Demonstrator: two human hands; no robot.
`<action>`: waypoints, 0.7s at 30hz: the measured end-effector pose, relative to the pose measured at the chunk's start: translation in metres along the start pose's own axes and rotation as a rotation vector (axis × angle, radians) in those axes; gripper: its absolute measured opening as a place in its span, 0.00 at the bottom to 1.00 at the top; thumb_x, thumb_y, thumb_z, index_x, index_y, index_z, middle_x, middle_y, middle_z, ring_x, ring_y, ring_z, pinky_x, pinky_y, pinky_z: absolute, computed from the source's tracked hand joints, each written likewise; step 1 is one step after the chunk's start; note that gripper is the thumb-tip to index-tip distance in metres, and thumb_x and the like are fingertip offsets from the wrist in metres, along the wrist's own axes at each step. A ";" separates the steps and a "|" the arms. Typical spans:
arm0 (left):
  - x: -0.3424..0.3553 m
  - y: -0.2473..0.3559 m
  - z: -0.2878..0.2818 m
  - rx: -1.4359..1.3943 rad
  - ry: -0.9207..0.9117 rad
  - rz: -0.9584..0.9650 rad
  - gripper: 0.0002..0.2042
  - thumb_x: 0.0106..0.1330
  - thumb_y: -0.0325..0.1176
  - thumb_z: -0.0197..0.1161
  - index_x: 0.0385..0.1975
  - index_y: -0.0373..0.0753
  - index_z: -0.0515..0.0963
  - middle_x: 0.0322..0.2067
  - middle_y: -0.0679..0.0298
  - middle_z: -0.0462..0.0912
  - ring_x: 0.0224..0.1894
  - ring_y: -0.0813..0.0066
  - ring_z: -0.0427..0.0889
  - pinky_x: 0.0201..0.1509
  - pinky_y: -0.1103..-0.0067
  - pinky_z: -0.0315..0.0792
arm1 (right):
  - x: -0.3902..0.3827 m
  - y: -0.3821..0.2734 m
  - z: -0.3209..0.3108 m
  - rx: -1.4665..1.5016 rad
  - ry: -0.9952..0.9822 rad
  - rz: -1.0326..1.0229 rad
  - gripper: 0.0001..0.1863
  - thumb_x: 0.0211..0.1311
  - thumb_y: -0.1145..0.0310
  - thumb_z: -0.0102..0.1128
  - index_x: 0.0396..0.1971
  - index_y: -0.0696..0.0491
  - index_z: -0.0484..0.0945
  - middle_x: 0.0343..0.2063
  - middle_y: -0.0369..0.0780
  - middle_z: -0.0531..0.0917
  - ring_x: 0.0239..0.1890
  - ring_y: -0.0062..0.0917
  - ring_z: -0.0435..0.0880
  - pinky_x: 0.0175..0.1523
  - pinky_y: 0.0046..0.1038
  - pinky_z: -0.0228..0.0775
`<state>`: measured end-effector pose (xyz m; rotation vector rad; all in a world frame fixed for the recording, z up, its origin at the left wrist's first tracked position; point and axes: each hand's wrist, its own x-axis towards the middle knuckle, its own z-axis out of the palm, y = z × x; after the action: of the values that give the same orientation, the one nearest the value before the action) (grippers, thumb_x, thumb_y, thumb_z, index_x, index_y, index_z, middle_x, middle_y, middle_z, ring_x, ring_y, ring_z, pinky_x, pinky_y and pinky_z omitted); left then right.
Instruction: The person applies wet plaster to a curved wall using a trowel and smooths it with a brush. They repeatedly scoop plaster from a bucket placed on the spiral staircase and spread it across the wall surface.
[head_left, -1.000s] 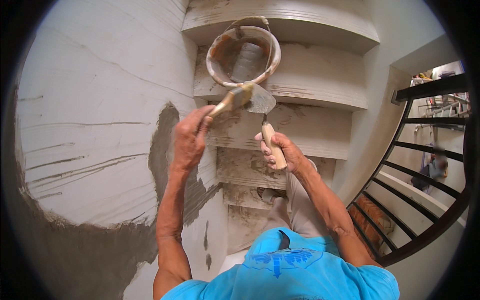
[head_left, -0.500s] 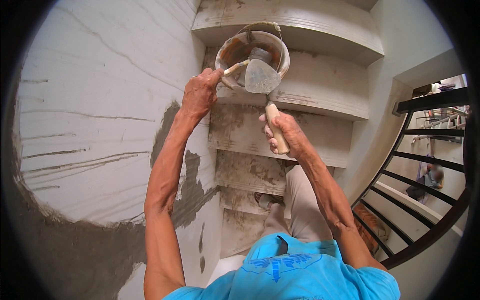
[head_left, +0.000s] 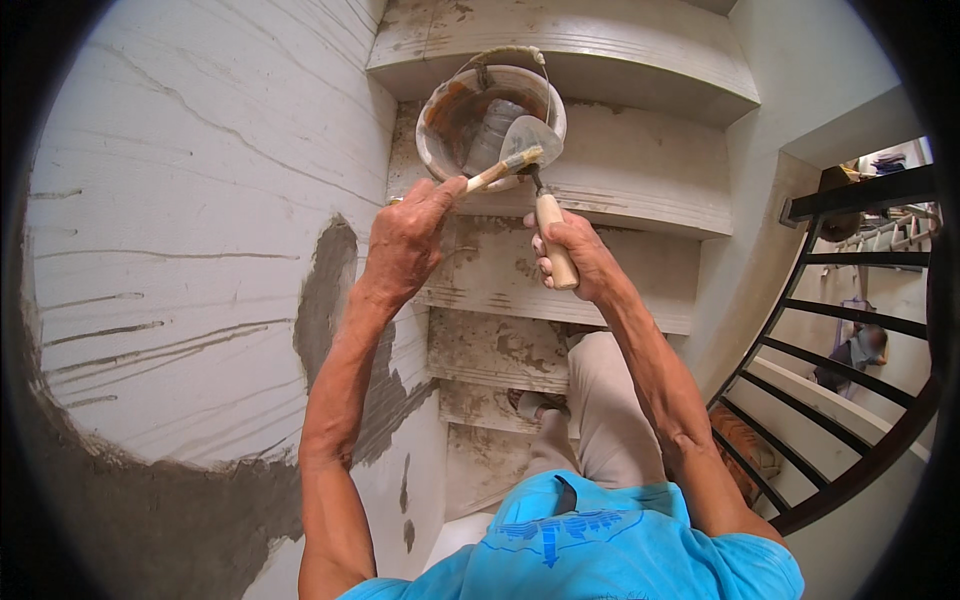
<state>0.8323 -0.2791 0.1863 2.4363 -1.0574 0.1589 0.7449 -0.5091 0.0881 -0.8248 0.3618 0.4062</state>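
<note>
My left hand [head_left: 405, 235] is closed on the pale handle of what looks like a narrow paintbrush [head_left: 490, 178]. The brush's tan tip lies across the near part of a trowel's grey blade [head_left: 531, 136]. Below and to the right, my right hand [head_left: 580, 255] wraps round the trowel's wooden handle, its thumb along the side. The blade, pointing away from me, hangs over the right front rim of a bucket [head_left: 427, 140]. Grey wet material [head_left: 490, 135] lies inside the bucket, partly hidden by the blade. The bucket's wire handle [head_left: 500, 50] stands up at its far side.
The bucket stands on a stained stair step [head_left: 640, 160]; more steps rise behind and descend below. On the left is a white wall [head_left: 180, 280] with drip lines and grey mortar patches [head_left: 180, 510]. A black railing [head_left: 850, 330] runs down the right, with a person [head_left: 855, 358] beyond it.
The brush has come out of the bucket and moved right onto the trowel blade, with my left hand following. The trowel has turned slightly, its blade now further over the bucket's right side.
</note>
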 end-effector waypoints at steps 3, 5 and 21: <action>0.004 0.008 0.009 0.162 -0.054 0.071 0.26 0.59 0.14 0.58 0.58 0.43 0.75 0.30 0.59 0.77 0.30 0.60 0.82 0.32 0.67 0.77 | 0.001 -0.002 0.005 -0.085 0.073 0.027 0.19 0.60 0.68 0.56 0.51 0.55 0.71 0.26 0.34 0.76 0.17 0.16 0.75 0.17 0.23 0.73; 0.008 0.005 0.014 0.264 -0.077 0.073 0.26 0.57 0.14 0.58 0.57 0.44 0.75 0.31 0.60 0.76 0.31 0.61 0.82 0.31 0.68 0.78 | -0.001 -0.003 0.009 -0.151 0.086 0.035 0.19 0.58 0.69 0.55 0.50 0.55 0.70 0.26 0.34 0.75 0.17 0.16 0.75 0.17 0.23 0.73; 0.048 -0.049 0.041 0.422 -0.078 0.053 0.21 0.59 0.14 0.56 0.50 0.43 0.75 0.33 0.59 0.76 0.31 0.55 0.82 0.33 0.64 0.78 | -0.016 0.011 0.009 -0.356 0.015 -0.037 0.24 0.51 0.69 0.55 0.50 0.60 0.70 0.22 0.36 0.74 0.15 0.18 0.72 0.15 0.25 0.68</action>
<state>0.8970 -0.3009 0.1458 2.8075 -1.2253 0.3368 0.7275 -0.4988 0.0942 -1.1805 0.2914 0.4364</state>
